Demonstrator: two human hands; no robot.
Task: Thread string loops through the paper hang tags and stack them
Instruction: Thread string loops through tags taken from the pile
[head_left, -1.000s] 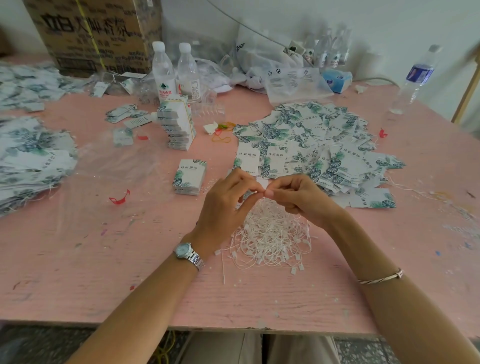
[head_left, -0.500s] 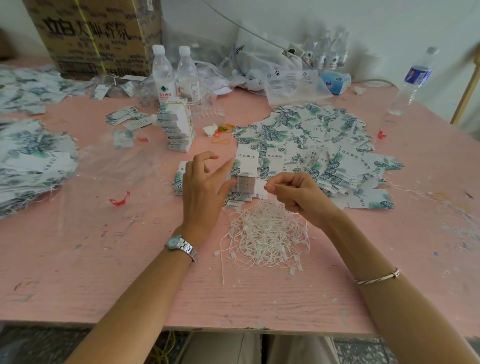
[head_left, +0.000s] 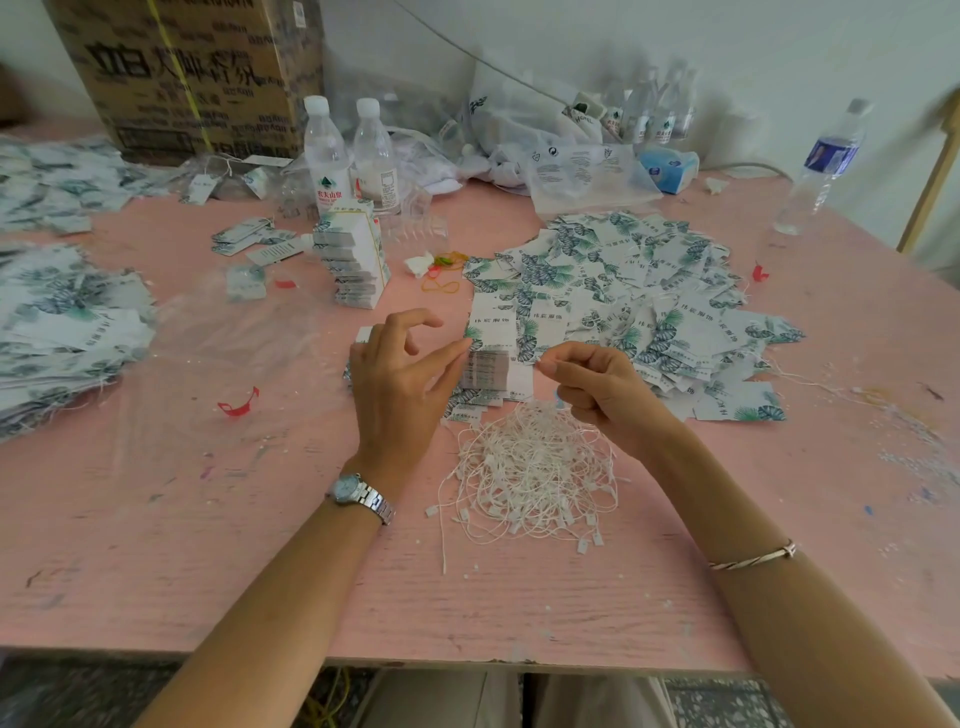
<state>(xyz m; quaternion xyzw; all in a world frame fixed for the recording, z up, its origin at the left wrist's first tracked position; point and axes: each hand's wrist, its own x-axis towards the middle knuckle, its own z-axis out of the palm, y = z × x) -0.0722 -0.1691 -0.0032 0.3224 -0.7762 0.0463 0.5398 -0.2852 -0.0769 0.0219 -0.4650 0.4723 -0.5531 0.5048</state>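
While my left hand (head_left: 400, 384) spreads open, thumb touching the hang-tag stack (head_left: 488, 366), my right hand (head_left: 602, 395) pinches a string loop (head_left: 538, 364) above the string pile (head_left: 535, 467); a cardboard box (head_left: 197, 73) backs the pink table (head_left: 208, 545).

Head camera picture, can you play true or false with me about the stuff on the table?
1. The watch is on the right wrist. False: the watch is on the left wrist.
2. The white string pile lies on the pink table. True.
3. The left hand grips the string pile. False: the left hand touches the tag stack with its thumb.
4. The right hand pinches a thin string loop. True.
5. Both bottles beside the cardboard box have red caps. False: their caps are white.
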